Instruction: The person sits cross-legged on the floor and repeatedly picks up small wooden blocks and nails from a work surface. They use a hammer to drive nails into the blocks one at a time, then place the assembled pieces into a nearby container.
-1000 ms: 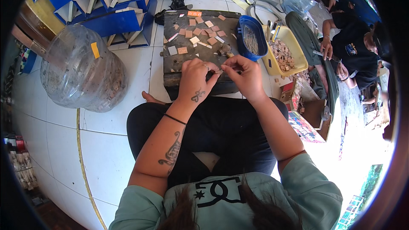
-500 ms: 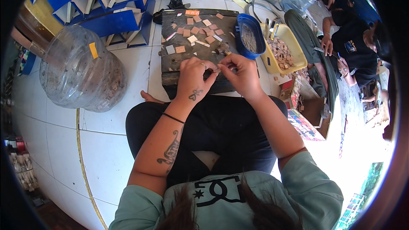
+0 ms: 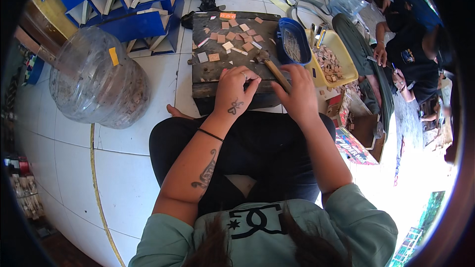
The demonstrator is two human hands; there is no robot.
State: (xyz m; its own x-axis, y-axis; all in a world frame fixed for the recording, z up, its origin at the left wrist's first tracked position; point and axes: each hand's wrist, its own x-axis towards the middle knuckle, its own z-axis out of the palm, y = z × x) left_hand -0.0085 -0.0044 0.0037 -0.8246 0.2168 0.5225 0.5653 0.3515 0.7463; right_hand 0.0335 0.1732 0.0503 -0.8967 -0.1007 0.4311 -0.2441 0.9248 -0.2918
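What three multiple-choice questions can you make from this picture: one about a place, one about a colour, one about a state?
1. Where is the clear plastic jug?
A. to the person's left, on the floor
B. on the wooden block
C. in the yellow tray

2. What colour is the oval bowl?
A. red
B. blue
C. white

3. What is the right hand doing?
A. lying flat on the floor
B. holding a hammer
C. holding a cup

Key: 1 A, it stands on white tiles at left. 2 B, its rim is blue. 3 B, fingers wrap the wooden handle.

dark rough wood block; clear glossy plastic jug; wooden hammer handle.
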